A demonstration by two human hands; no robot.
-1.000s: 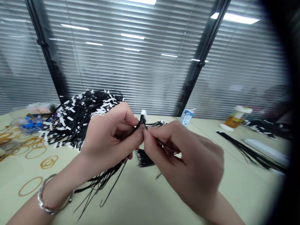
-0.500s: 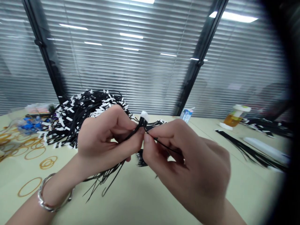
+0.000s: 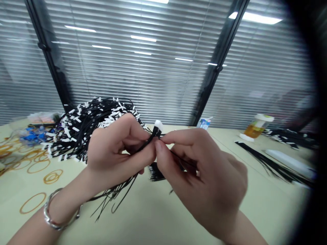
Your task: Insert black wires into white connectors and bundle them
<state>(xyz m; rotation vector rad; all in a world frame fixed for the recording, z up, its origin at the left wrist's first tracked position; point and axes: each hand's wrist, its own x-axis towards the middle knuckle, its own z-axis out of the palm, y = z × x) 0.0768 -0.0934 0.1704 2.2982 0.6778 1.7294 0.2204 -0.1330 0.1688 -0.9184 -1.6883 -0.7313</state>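
Note:
Between thumb and forefinger my left hand [image 3: 120,149] pinches a bundle of black wires just below a white plug connector [image 3: 158,126]. The black wires [image 3: 112,194] run through that hand, and their loose ends hang below it. My right hand [image 3: 204,173] is closed beside it, its thumb and forefinger pinching a single black wire [image 3: 184,160] right under the connector. The fingertips of both hands almost meet there, and the wire's end is hidden behind them.
A large heap of black cables with white connectors [image 3: 89,126] lies behind my left hand. Rubber bands [image 3: 52,177] and a bag of blue parts [image 3: 37,135] are at left. At right are black wires [image 3: 268,163] and a jar of amber liquid [image 3: 257,127]. More wires [image 3: 155,173] lie behind my hands.
The right fingertips have moved slightly up, closer to the connector's base, along with the wire. My left hand keeps its grip with barely any shift.

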